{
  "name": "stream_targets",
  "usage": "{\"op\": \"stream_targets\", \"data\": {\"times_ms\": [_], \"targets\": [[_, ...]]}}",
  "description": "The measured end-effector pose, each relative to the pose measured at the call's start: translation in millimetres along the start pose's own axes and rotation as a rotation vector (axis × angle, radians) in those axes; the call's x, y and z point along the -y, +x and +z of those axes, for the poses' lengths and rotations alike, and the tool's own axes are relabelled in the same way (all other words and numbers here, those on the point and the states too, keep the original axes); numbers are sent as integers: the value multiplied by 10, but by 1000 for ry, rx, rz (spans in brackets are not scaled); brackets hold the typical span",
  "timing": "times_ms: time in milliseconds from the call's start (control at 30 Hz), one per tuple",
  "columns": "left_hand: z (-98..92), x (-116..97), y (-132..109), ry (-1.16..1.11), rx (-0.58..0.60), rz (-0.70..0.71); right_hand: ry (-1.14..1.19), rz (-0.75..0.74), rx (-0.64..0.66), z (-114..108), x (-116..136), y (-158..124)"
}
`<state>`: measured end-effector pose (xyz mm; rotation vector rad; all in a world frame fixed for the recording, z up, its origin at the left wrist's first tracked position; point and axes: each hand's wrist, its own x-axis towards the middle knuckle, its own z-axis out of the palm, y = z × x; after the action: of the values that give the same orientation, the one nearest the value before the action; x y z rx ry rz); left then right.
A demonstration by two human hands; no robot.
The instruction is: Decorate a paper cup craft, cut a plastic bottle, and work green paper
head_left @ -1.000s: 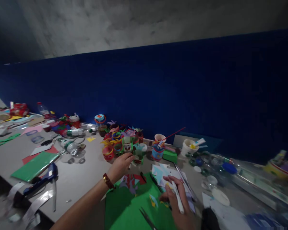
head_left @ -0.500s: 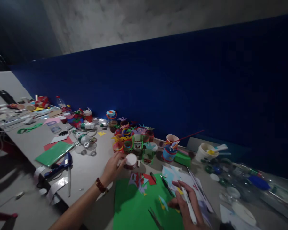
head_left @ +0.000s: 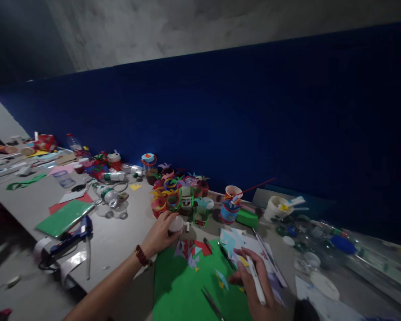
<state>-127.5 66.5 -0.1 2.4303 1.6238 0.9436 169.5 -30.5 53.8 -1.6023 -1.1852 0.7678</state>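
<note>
My left hand [head_left: 161,232] has its fingers and thumb closed around a small white-lidded jar [head_left: 176,224], just in front of the paper-decorated cups [head_left: 186,201]. A white pen [head_left: 255,281] lies across the fingers of my right hand [head_left: 250,278], which hovers over the green sheet [head_left: 180,290]. Beneath and beside that hand are scissors [head_left: 212,304], partly out of view, and light blue and yellow paper pieces [head_left: 222,281]. Red and lilac paper scraps [head_left: 190,254] lie at the sheet's far edge, near a dark pen [head_left: 207,245].
Behind my right hand stand a blue cup [head_left: 228,211], a green block [head_left: 247,218] and a white tub [head_left: 276,209]. Clear plastic bottles [head_left: 321,243] crowd the right side. To the left lie a blue glue gun [head_left: 82,229], a green packet [head_left: 65,217] and a bottle [head_left: 107,195].
My left hand has closed further round the jar, covering more of it. My right hand still holds the white pen. The whole view has shifted a little to the right.
</note>
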Motion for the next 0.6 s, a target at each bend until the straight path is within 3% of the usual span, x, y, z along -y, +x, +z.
{"op": "stream_targets", "data": {"times_ms": [300,600], "targets": [[-192,-33,32,-10,134,11,26,29,109,5,-85,26],[-224,-56,83,5,198,44,12,10,41,32,-62,8]]}}
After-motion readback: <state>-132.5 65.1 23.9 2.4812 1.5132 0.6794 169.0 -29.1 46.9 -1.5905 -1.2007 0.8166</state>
